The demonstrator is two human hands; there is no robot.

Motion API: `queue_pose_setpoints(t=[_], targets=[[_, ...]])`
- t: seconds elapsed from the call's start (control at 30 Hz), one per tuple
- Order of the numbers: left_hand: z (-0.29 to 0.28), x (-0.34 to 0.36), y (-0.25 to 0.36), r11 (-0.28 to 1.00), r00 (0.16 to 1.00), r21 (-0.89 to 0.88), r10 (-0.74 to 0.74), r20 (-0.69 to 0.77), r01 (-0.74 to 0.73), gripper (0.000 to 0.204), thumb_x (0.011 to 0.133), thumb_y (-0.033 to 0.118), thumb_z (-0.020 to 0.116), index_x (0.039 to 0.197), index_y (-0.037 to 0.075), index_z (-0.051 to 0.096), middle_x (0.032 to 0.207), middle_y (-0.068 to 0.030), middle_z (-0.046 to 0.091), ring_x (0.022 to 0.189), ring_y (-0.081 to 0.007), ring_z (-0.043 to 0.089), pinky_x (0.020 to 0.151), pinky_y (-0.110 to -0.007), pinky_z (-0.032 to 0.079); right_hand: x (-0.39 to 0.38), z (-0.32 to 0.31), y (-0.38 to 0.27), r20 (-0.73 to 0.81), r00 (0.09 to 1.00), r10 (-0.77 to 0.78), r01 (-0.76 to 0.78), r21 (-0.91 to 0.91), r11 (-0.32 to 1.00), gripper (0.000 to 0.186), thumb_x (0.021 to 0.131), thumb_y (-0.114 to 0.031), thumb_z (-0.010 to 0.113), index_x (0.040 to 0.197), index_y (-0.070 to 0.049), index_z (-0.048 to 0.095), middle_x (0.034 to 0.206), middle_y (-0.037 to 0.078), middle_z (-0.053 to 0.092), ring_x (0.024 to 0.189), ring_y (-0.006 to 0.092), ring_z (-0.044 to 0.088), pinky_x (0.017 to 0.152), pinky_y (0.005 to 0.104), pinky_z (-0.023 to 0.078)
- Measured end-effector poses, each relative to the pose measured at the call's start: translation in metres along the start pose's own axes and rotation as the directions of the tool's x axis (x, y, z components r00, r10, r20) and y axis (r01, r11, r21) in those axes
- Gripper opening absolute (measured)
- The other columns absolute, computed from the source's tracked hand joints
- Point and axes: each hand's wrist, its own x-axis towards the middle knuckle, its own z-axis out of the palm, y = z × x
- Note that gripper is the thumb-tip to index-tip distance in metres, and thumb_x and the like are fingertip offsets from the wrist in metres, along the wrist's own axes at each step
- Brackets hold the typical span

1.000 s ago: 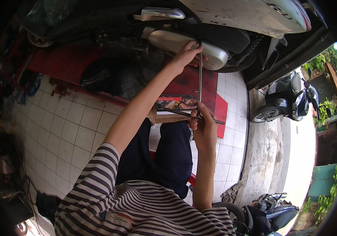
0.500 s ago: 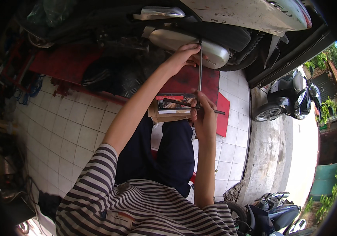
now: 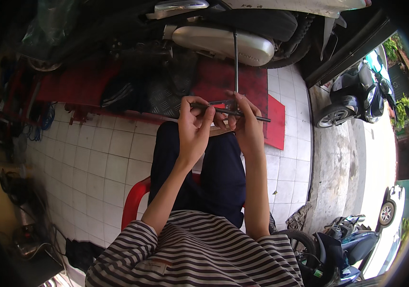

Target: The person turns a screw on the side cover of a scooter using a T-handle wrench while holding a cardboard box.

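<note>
Two hands on one T-handle wrench [image 3: 236, 67], that's the whole head-cam view from where I'm sitting. My left hand [image 3: 194, 134] has the left end of the crossbar [image 3: 257, 117], pinched between thumb and bent fingers. My right hand [image 3: 250, 131] is closed around the middle, right where the bar meets the shaft, with the bar's other end poking out past my knuckles on the right. So yeah, both are gripping the same tool, and they're just beside each other, a bit above my lap.

The shaft runs straight away from my right hand, and its far end is up against the silver cover [image 3: 219, 43] on the bike beyond my hands. Can't tell if the tip is actually seated on anything.

Behind my fingers there's a red platform [image 3: 252, 81], plus a dark treaded plate [image 3: 166, 98] beyond and left of my left hand. A bit of cardboard [image 3: 220, 130] peeks out between my hands, mostly hidden by them. Closer to me than the hands: my dark trousers [image 3: 166, 153], and a red seat [image 3: 134, 203] showing at lower left.

Well off to the right of my right hand a scooter [image 3: 357, 93] is parked, and another motorbike [image 3: 345, 248] sits nearer to me on that same side.
</note>
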Motion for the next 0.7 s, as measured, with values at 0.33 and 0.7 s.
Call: queue_pose_setpoints(t=[0.33,0.7], targets=[[0.017,0.024,0.031,0.918,0.980,0.348,0.165,0.108,-0.193,0.014,0.102,0.005,0.058,0.109,-0.001,0.047,0.080,-0.0083,0.064,0.068,-0.0124,0.065,0.064,-0.027,0.053,-0.037,-0.027,0.017,-0.010,0.795,-0.606,0.368,-0.787,0.495,0.011,0.091,-0.006,0.072,0.100,-0.001,0.073,0.087,0.008,0.062,0.072,0.0168,0.063,0.058,0.0313,0.052],[0.020,0.004,0.009,0.671,0.934,0.654,0.304,0.187,-0.349,0.014,0.095,0.011,0.067,0.101,-0.001,0.064,0.085,-0.0129,0.069,0.077,-0.0286,0.072,0.066,-0.037,0.054,-0.030,0.007,0.042,0.022,0.818,-0.574,0.395,-0.746,0.535,0.016,0.085,0.009,0.062,0.099,0.004,0.068,0.092,0.016,0.063,0.075,0.0316,0.065,0.066,0.0367,0.050]])
